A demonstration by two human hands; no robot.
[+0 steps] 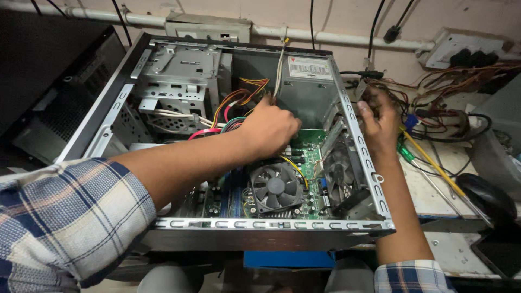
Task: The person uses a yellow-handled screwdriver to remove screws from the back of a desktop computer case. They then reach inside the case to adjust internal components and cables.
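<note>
An open desktop computer case (271, 223) lies on its side in front of me, its inside facing up. My left hand (268, 127) reaches into the case, fingers curled among the coloured power cables (239, 97) next to the grey power supply box (304, 87). My right hand (379, 123) is outside the case at its rear wall (362, 146), fingers bent against the metal edge; what they grip is hidden. Below my left hand sit the green motherboard (304, 154) and the round black cooler fan (275, 187). A second fan (339, 173) is mounted inside the rear wall.
A metal drive cage (176, 81) fills the case's upper left. A black box (49, 81) stands to the left. Right of the case are tangled cables (450, 92), a yellow-handled screwdriver (431, 160), a black mouse (485, 195) and a wall socket strip (461, 51).
</note>
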